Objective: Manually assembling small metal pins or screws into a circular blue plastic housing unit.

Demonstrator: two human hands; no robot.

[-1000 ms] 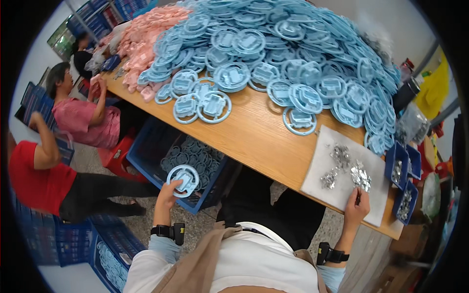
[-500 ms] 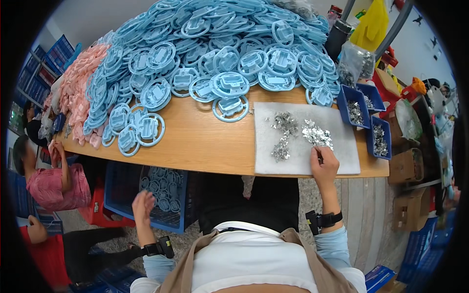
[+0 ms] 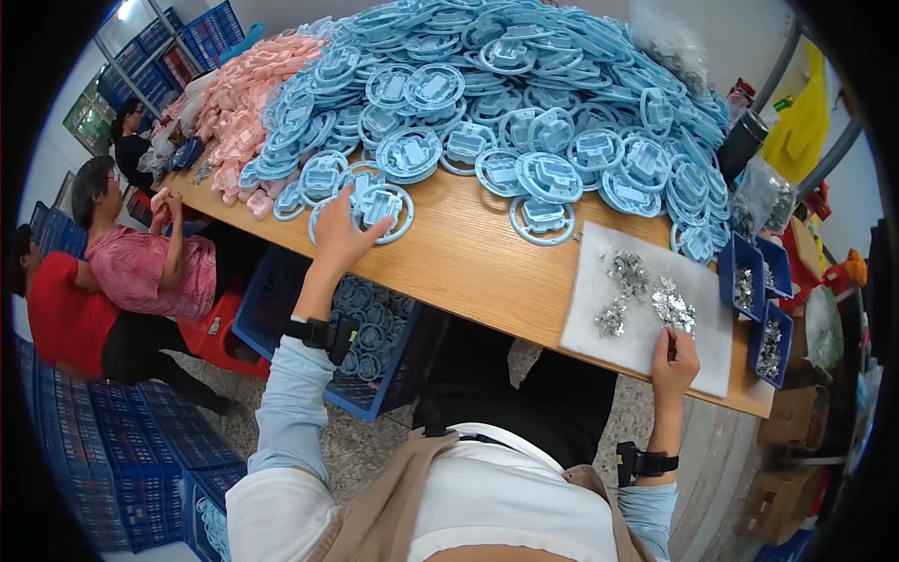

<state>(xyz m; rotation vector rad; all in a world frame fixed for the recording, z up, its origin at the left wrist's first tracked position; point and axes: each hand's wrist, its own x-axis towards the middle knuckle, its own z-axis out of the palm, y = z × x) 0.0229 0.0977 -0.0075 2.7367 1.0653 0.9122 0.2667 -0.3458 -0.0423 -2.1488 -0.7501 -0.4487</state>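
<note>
My left hand (image 3: 343,234) reaches over the table's near edge with fingers and thumb spread. It is at a light blue round plastic part (image 3: 401,208) at the front of a big pile; whether the fingertips touch it I cannot tell. My right hand (image 3: 676,362) rests at the near edge of a white mat (image 3: 588,290), its fingers pinched together. Something small and dark shows between them, too unclear to name. Just beyond those fingers lies a cluster of shiny silver metal pieces (image 3: 672,305). Greyer metal pieces (image 3: 627,273) lie in heaps to its left.
Pink plastic parts (image 3: 253,117) are heaped left of the blue pile (image 3: 524,84). Small blue bins (image 3: 770,347) of metal pieces stand by the mat. Below the table edge, a blue crate (image 3: 375,398) holds more blue parts. Co-workers, one in a pink top (image 3: 140,253), are at left.
My left hand has risen from above the crate to the blue parts on the table, its fingers spreading. My right hand stays pinched at the mat. The view has turned left.
</note>
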